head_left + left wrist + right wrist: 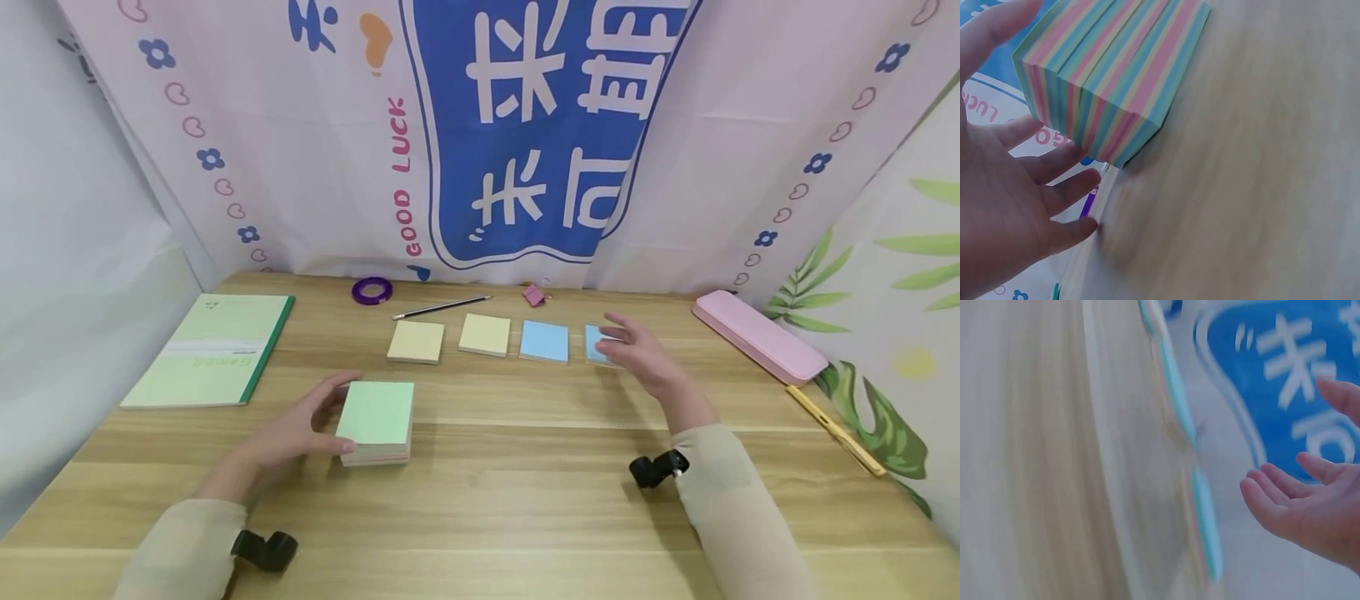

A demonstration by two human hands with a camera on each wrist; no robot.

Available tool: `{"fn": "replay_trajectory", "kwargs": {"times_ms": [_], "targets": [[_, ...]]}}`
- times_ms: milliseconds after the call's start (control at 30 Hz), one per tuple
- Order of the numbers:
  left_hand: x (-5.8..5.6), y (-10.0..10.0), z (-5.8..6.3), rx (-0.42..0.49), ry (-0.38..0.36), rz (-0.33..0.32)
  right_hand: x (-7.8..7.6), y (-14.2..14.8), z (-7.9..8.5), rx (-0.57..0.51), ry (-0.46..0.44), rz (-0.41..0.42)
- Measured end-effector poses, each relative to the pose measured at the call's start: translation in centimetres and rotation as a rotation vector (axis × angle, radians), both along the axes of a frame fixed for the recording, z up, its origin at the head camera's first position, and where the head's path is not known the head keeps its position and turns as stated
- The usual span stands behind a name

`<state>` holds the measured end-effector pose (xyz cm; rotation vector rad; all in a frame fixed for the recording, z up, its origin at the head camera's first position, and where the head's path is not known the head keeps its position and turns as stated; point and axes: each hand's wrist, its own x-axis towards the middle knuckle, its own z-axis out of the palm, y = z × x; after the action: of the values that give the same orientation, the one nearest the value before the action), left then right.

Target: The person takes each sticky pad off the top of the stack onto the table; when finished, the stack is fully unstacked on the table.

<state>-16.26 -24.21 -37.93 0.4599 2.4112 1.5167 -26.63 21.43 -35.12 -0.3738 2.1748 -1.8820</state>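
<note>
A thick stack of sticky notes (pixel 375 414), green on top with striped sides in the left wrist view (pixel 1094 81), stands before my left hand (pixel 311 425). That hand lies along the stack's left side, thumb by the front corner and spread fingers (pixel 1060 197) near the back; firm contact is hard to judge. Over the rightmost blue sticky-note pad (pixel 597 344) is my right hand (pixel 633 350), fingers spread and nothing held, partly covering the pad. Left of it, in a row, sit another blue pad (pixel 544 341) and two yellow pads (pixel 484 334), (pixel 416 342).
Behind the row lie a purple tape roll (pixel 372 291), a pencil (pixel 442 307) and a small pink item (pixel 534 295). A green notebook (pixel 210 350) lies at the left. At the right are a pink case (pixel 759 336) and a yellow pen-like tool (pixel 836 429). A printed curtain (pixel 337 167) backs the table.
</note>
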Motion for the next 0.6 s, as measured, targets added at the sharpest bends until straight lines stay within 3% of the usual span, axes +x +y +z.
{"fn": "replay_trajectory", "kwargs": {"times_ms": [167, 333, 600], "targets": [[0.4, -0.2, -0.1, -0.003, -0.007, 0.034, 1.6, -5.1, 0.9, -0.025, 0.068, 0.108], [0.5, -0.5, -0.5, 0.019, 0.036, 0.030, 3.5, -10.2, 1.1, -0.001, 0.090, 0.223], [0.1, -0.5, -1.4, -0.133, 0.158, 0.011, 6.7, -16.6, 1.3, 0.037, 0.084, 0.409]]}}
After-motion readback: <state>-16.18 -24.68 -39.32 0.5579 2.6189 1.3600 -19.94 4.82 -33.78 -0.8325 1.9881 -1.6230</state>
